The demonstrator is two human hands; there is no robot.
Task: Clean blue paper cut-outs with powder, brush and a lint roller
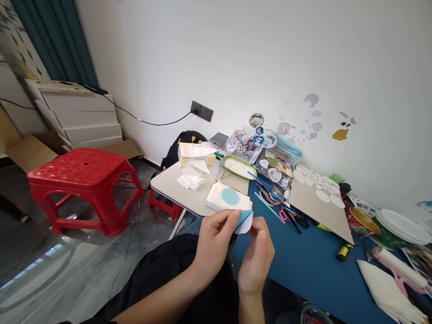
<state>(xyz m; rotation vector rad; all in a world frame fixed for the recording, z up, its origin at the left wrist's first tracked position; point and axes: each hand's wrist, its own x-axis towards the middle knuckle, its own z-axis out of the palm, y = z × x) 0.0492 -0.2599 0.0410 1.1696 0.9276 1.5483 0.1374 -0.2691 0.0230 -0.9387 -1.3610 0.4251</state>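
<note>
Between thumb and fingers, my left hand [218, 240] pinches a small blue piece with a white underside [245, 222], partly folded over. On the other side, my right hand [258, 252] has curled fingers at the white edge of the same piece; its fingertips seem to touch it. Just beyond the hands lies a stack of white tissues [215, 198] with a flat light-blue disc [230, 196] on top. Crumpled white paper [192, 177] rests on the cream table behind it.
The cream table [165, 180] meets a blue table [290, 265]. Scissors [282, 213], a green-rimmed dish [239, 167], a board of pale cutouts [317, 198] and a roller [400, 265] lie about. A red stool [84, 166] stands left.
</note>
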